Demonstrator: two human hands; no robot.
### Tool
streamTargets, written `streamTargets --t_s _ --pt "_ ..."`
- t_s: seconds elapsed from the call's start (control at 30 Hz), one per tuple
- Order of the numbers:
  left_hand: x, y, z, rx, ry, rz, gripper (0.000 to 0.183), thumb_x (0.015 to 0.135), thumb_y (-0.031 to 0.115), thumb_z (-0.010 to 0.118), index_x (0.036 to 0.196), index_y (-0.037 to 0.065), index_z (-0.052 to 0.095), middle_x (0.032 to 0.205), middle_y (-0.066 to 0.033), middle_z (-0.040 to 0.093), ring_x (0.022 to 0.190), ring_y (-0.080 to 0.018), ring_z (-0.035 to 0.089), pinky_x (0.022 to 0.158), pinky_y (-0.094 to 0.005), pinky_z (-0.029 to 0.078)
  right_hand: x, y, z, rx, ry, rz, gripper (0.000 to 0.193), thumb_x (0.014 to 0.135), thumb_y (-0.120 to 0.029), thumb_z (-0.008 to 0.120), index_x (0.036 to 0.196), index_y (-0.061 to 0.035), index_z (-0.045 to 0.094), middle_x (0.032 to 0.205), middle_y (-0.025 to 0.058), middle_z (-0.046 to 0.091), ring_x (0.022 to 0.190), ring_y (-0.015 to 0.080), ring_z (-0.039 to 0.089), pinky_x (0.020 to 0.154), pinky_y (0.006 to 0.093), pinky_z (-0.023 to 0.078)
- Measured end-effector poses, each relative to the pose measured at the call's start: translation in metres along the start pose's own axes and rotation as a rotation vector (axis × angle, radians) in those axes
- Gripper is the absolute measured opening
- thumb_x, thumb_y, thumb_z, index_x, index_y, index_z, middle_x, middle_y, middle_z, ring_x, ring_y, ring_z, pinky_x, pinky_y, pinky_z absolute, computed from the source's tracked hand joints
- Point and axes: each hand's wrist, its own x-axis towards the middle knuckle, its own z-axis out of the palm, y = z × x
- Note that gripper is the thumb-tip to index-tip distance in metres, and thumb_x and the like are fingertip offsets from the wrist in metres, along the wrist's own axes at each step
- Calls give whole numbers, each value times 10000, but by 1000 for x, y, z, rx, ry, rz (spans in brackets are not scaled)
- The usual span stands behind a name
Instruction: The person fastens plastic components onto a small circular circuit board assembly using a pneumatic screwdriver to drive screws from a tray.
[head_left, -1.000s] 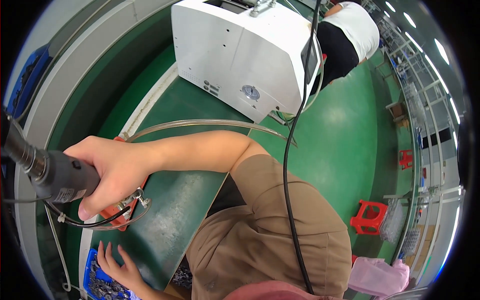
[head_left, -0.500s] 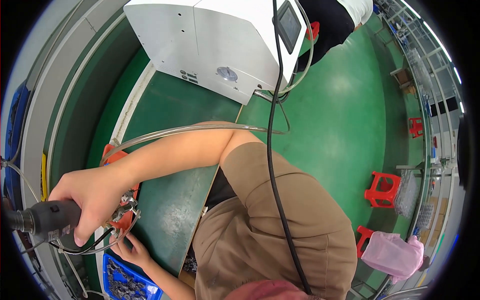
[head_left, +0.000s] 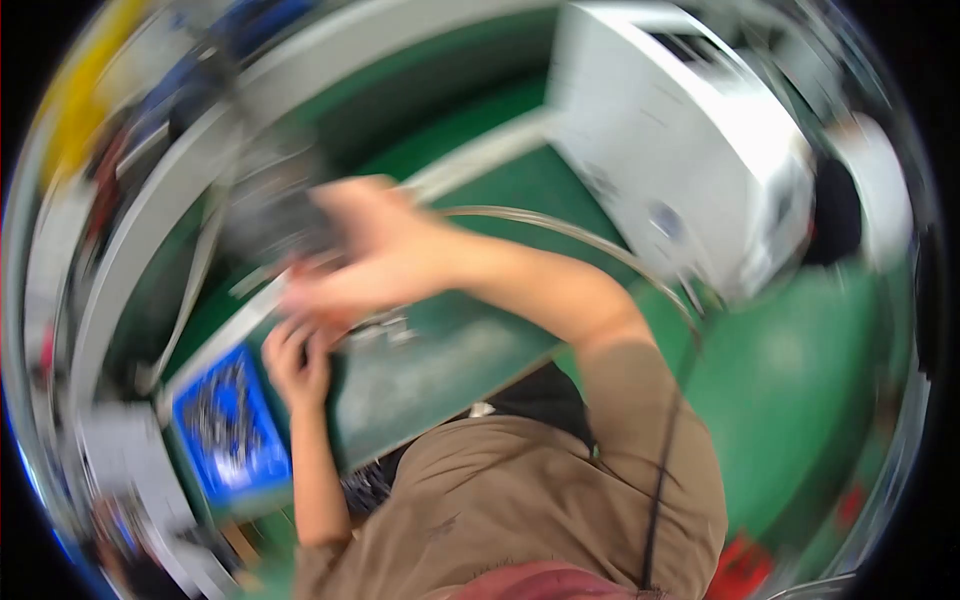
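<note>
both hands sit higher and further right in the view than half a second ago, probably because the view itself has swung, smearing everything. the fingers of the right hand (head_left: 385,250) look wrapped around a dark grey tool (head_left: 280,215), thumb on the near side, a grip that seems meant to steady its bulk. the left hand (head_left: 300,368) reaches in just below, its fingers bent close under the right thumb; whether they pinch anything is too blurred to say. beside them, a silvery metal fitting (head_left: 397,326) shows over the green tabletop (head_left: 430,370). left of the left forearm (head_left: 316,470) lies a blue tray (head_left: 262,475) with small dark parts (head_left: 225,410), likely placed for easy reach. further out, a clear tube (head_left: 560,228) arches between the right forearm (head_left: 540,280) and a white machine (head_left: 640,110), perhaps left slack so the arm stays free.
</note>
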Motion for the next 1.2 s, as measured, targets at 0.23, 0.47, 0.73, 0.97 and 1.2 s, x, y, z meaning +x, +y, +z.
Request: streamTargets --t_s 0.23,0.47,0.73,0.97,1.2 --pt "-4 13 -7 -38 44 -51 229 831 131 779 1047 99 708 1216 -82 678 1161 -334 606 1025 -459 452 -12 32 2 149 121 -330 336 875 -63 753 1072 -72 482 756 38 521 583 150 519 523 296 457" --pt "16 -12 -53 193 -65 -182 447 881 221 731 1289 65 636 1460 -202 560 1366 -406 518 1166 -510 388 -12 30 3 76 24 -398 324 908 -95 734 1084 -33 469 646 47 466 531 161 457 509 289 423" --pt "36 -314 -115 375 -80 -711 473 856 237 664 1280 29 669 1434 -250 572 1336 -397 549 1139 -480 443 -5 35 9 46 116 -370 368 892 -137 752 1061 -63 434 661 46 466 556 168 474 530 285 415" --pt "20 -417 -140 577 97 -1102 522 836 187 658 1334 35 632 1470 -234 534 1387 -402 498 1154 -437 443 -2 34 10 127 128 -390 378 754 55 777 992 -44 501 595 70 542 514 203 527 489 324 460" --pt "-4 -463 -157 523 162 -1064 413 838 73 636 1245 70 706 1251 -203 705 1226 -381 640 1073 -432 505 2 30 8 24 66 -430 321 788 56 717 1003 -37 498 620 93 550 510 220 547 504 331 472"
